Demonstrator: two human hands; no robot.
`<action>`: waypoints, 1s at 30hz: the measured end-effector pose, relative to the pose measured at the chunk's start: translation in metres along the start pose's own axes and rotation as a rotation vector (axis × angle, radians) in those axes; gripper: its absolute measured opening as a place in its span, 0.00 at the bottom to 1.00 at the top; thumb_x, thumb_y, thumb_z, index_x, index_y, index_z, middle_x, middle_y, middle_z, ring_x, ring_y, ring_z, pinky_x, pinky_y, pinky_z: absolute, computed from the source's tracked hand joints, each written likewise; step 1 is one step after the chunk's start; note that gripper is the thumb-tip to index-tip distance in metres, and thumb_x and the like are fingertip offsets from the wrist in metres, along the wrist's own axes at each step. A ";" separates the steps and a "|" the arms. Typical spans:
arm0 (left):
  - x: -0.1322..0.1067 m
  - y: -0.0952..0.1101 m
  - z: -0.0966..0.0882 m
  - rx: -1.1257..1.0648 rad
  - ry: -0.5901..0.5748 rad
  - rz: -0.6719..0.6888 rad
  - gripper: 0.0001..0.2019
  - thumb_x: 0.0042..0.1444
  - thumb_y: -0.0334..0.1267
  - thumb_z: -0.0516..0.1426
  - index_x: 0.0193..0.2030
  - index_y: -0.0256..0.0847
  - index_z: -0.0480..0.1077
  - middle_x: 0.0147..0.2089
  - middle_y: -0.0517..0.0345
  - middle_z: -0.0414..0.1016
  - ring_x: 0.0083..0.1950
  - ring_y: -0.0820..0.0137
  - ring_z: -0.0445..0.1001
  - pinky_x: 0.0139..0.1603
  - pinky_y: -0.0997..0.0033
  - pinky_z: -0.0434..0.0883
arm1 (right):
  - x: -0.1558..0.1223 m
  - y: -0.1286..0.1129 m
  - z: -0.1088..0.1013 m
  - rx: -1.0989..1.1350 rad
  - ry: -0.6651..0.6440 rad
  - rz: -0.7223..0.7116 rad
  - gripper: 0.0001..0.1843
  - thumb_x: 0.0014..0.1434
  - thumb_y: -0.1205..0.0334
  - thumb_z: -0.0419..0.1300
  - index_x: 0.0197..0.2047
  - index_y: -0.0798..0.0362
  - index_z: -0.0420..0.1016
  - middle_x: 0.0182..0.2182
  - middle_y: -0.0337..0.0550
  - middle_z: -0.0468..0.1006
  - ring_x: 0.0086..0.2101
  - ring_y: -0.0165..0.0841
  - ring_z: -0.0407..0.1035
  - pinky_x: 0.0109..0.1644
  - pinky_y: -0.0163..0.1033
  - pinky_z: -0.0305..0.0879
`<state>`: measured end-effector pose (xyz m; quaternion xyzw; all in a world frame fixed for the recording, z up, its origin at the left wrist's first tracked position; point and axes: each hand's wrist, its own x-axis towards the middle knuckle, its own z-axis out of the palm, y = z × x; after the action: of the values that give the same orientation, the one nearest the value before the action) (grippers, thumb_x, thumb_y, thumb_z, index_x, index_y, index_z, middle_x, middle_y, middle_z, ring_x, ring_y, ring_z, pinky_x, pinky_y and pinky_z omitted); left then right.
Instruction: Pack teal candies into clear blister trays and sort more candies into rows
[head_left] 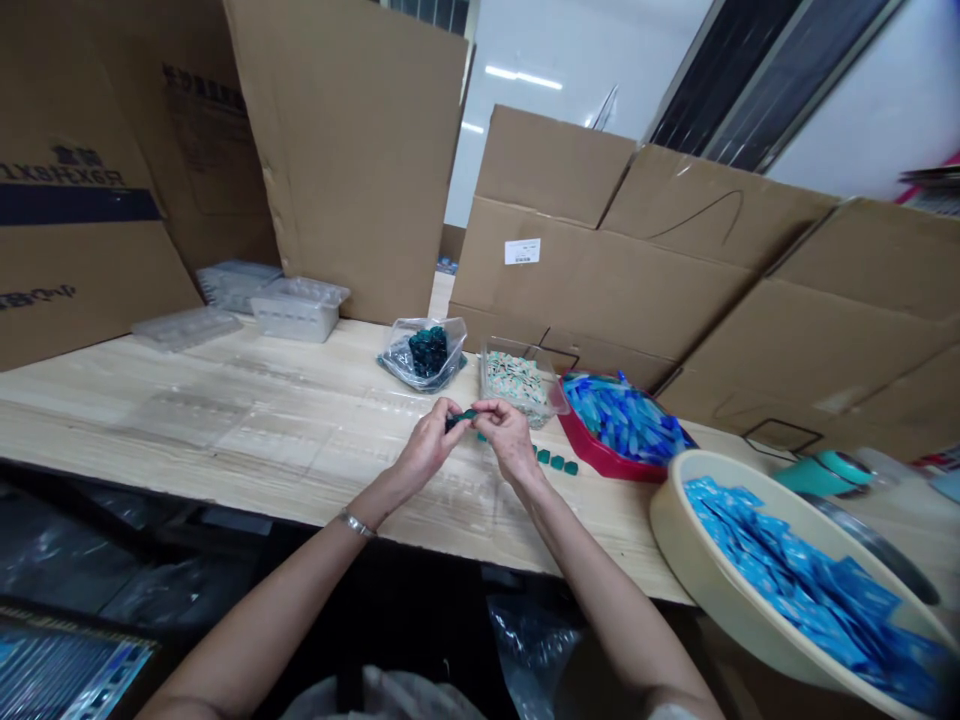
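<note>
Above the middle of the wooden table (225, 420), my left hand (429, 445) and my right hand (506, 432) meet, fingers pinched together on a small dark teal piece (461, 418) held between them. Several more small teal pieces (556, 461) lie on the table just right of my right hand. A clear bag of dark teal pieces (427, 352) sits behind my hands. A clear tub of small pale parts (517, 382) stands beside it.
A red tray (600, 455) and a beige bowl (697, 560), both with blue packets, sit at the right. Clear plastic trays (298, 305) stand at the back left, flat clear sheets lie on the table. Cardboard boxes (600, 270) wall the back. A teal tape dispenser (821, 472) lies far right.
</note>
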<state>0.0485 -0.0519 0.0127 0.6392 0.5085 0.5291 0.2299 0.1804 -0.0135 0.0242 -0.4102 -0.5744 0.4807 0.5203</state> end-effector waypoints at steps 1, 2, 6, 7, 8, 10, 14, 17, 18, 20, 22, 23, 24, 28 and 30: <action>0.000 -0.002 -0.001 0.039 -0.015 0.044 0.07 0.55 0.38 0.53 0.38 0.40 0.62 0.36 0.58 0.69 0.36 0.71 0.69 0.39 0.71 0.66 | 0.000 0.000 0.000 0.005 -0.012 0.003 0.11 0.39 0.67 0.62 0.32 0.54 0.72 0.22 0.34 0.73 0.24 0.26 0.67 0.32 0.32 0.63; 0.001 -0.004 -0.002 0.074 -0.028 0.079 0.06 0.56 0.38 0.51 0.39 0.40 0.62 0.36 0.57 0.70 0.37 0.71 0.70 0.39 0.70 0.66 | 0.000 0.000 0.000 0.008 -0.026 0.005 0.12 0.39 0.67 0.62 0.32 0.54 0.72 0.23 0.35 0.73 0.24 0.26 0.67 0.32 0.32 0.64; 0.001 -0.006 -0.007 0.214 -0.024 0.143 0.06 0.59 0.37 0.47 0.37 0.39 0.62 0.34 0.56 0.70 0.35 0.69 0.70 0.38 0.69 0.65 | 0.000 -0.001 0.000 -0.009 -0.074 -0.001 0.13 0.39 0.67 0.64 0.32 0.54 0.72 0.27 0.37 0.74 0.27 0.26 0.68 0.34 0.33 0.65; 0.001 -0.006 -0.008 0.234 -0.022 0.149 0.06 0.59 0.37 0.47 0.37 0.39 0.62 0.34 0.55 0.69 0.35 0.69 0.69 0.38 0.69 0.65 | 0.000 -0.001 0.000 -0.019 -0.088 0.000 0.14 0.39 0.66 0.65 0.33 0.54 0.73 0.27 0.37 0.75 0.27 0.26 0.68 0.35 0.33 0.65; 0.001 -0.006 -0.009 0.247 -0.026 0.154 0.06 0.60 0.37 0.47 0.37 0.39 0.62 0.34 0.55 0.69 0.35 0.69 0.69 0.37 0.69 0.65 | 0.000 -0.003 -0.001 -0.029 -0.110 0.011 0.15 0.40 0.66 0.65 0.35 0.54 0.73 0.27 0.38 0.75 0.28 0.27 0.68 0.36 0.33 0.65; 0.000 -0.007 -0.010 0.251 -0.040 0.164 0.07 0.60 0.38 0.46 0.38 0.39 0.62 0.35 0.55 0.69 0.35 0.69 0.69 0.37 0.69 0.65 | 0.000 -0.006 -0.002 -0.018 -0.173 0.061 0.18 0.42 0.64 0.65 0.40 0.54 0.74 0.29 0.39 0.76 0.28 0.27 0.69 0.38 0.34 0.66; -0.002 -0.010 -0.008 0.208 -0.039 0.186 0.07 0.60 0.38 0.46 0.39 0.39 0.62 0.36 0.55 0.69 0.36 0.70 0.70 0.39 0.70 0.65 | 0.002 -0.009 -0.008 0.156 -0.322 0.225 0.17 0.49 0.55 0.62 0.41 0.54 0.75 0.33 0.44 0.78 0.29 0.28 0.72 0.40 0.37 0.68; -0.001 -0.013 -0.006 0.150 -0.032 0.184 0.07 0.60 0.38 0.47 0.39 0.39 0.62 0.37 0.56 0.70 0.37 0.71 0.70 0.40 0.71 0.65 | 0.004 -0.008 -0.012 0.230 -0.389 0.295 0.15 0.48 0.56 0.64 0.39 0.55 0.76 0.34 0.44 0.79 0.30 0.29 0.73 0.42 0.37 0.69; -0.001 -0.014 -0.005 0.128 -0.026 0.171 0.07 0.60 0.38 0.47 0.39 0.39 0.63 0.36 0.56 0.70 0.37 0.71 0.70 0.40 0.71 0.65 | 0.005 -0.008 -0.014 0.232 -0.385 0.296 0.15 0.47 0.57 0.65 0.38 0.55 0.77 0.34 0.44 0.79 0.30 0.29 0.73 0.43 0.37 0.69; 0.000 -0.016 -0.006 0.101 0.009 0.129 0.07 0.60 0.39 0.47 0.39 0.39 0.63 0.36 0.56 0.71 0.37 0.71 0.70 0.39 0.71 0.65 | 0.007 -0.006 -0.017 0.206 -0.335 0.267 0.14 0.45 0.58 0.66 0.37 0.54 0.78 0.33 0.43 0.79 0.30 0.29 0.73 0.43 0.37 0.69; -0.001 -0.019 -0.008 0.112 0.048 0.079 0.08 0.59 0.40 0.48 0.39 0.40 0.64 0.35 0.56 0.71 0.36 0.71 0.70 0.39 0.71 0.65 | 0.011 -0.003 -0.022 0.102 -0.257 0.196 0.14 0.45 0.59 0.66 0.37 0.53 0.78 0.32 0.42 0.79 0.30 0.29 0.73 0.42 0.37 0.69; -0.002 -0.020 -0.010 0.127 0.052 0.060 0.08 0.59 0.40 0.48 0.38 0.40 0.64 0.34 0.56 0.70 0.35 0.70 0.70 0.39 0.71 0.65 | 0.014 0.000 -0.025 0.014 -0.220 0.149 0.13 0.46 0.59 0.65 0.37 0.53 0.78 0.31 0.42 0.79 0.29 0.30 0.73 0.40 0.38 0.69; -0.003 -0.022 -0.011 0.143 0.041 0.045 0.08 0.59 0.40 0.48 0.38 0.40 0.64 0.34 0.57 0.70 0.35 0.70 0.70 0.39 0.71 0.65 | 0.018 0.004 -0.028 -0.090 -0.188 0.098 0.13 0.46 0.59 0.65 0.37 0.53 0.78 0.30 0.42 0.79 0.29 0.31 0.73 0.39 0.38 0.69; -0.011 -0.026 -0.014 0.158 -0.041 0.002 0.06 0.57 0.39 0.49 0.36 0.41 0.64 0.32 0.59 0.70 0.34 0.71 0.70 0.38 0.73 0.66 | 0.033 0.026 -0.038 -0.510 -0.188 -0.172 0.07 0.49 0.64 0.61 0.32 0.54 0.78 0.30 0.45 0.79 0.31 0.35 0.73 0.38 0.40 0.68; -0.013 -0.028 -0.014 0.158 -0.059 -0.017 0.06 0.57 0.39 0.49 0.35 0.41 0.64 0.32 0.59 0.70 0.34 0.71 0.70 0.38 0.73 0.66 | 0.039 0.038 -0.040 -0.667 -0.255 -0.313 0.08 0.52 0.66 0.58 0.32 0.54 0.78 0.31 0.46 0.79 0.33 0.35 0.73 0.39 0.39 0.67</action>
<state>0.0253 -0.0569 -0.0113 0.6664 0.5470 0.4663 0.1983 0.2146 0.0371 -0.0048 -0.4011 -0.8147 0.2297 0.3500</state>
